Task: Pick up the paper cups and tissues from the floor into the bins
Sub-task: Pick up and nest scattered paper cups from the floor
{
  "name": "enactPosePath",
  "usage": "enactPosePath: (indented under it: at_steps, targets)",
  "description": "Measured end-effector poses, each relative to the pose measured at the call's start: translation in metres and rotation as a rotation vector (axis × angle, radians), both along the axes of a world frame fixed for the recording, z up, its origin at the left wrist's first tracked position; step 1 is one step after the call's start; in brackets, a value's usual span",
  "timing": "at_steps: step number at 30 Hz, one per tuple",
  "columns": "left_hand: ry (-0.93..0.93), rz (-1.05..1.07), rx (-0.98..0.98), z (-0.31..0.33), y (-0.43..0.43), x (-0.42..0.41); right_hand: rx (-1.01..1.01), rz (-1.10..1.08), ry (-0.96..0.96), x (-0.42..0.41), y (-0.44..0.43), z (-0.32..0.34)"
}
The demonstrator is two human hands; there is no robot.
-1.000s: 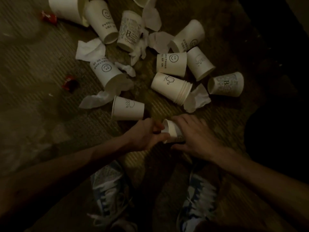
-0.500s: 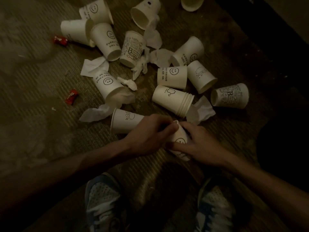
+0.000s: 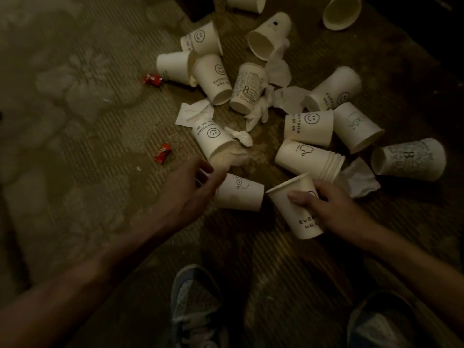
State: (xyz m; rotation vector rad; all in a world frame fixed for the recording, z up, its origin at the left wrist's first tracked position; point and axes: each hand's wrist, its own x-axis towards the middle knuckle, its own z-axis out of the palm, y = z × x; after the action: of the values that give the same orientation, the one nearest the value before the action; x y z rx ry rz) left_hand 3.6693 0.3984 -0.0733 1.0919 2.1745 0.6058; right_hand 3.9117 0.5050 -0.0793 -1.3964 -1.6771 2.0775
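**Indoor room with a carpeted floor, seen from above in dim light.** The carpet [image 3: 75,187] fills nearly the whole field. A woven, ribbed stripe runs through its middle, and pale floral motifs [image 3: 82,79] mark its left side. The furnishing suits a home or a lodging room, but which of the two cannot be told. A darker band [image 3: 431,28] borders the carpet at the upper right corner. Paper cups [image 3: 308,129], crumpled tissues [image 3: 361,179] and two red sweet wrappers [image 3: 162,153] lie scattered over the carpet's upper middle. A person's laced sports shoes [image 3: 193,305] stand at its lower edge.
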Motion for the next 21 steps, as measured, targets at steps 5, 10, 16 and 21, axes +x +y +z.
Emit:
enactPosePath:
  at_steps: [5,10,16,21]
  targets:
    - [-0.288,0.177,0.028,-0.035,-0.026,0.037,-0.068,0.007,0.009,-0.007,-0.007,-0.006]
    - [-0.277,0.094,0.158,-0.039,-0.025,0.043,-0.156,-0.076,0.051,-0.004,-0.007,-0.002]
    - [-0.324,-0.116,0.184,-0.019,-0.013,0.028,-0.417,-0.192,0.172,0.004,-0.002,0.005]
    - [-0.509,-0.309,0.124,0.001,0.002,0.030,-0.637,-0.204,0.327,0.001,-0.004,0.008]
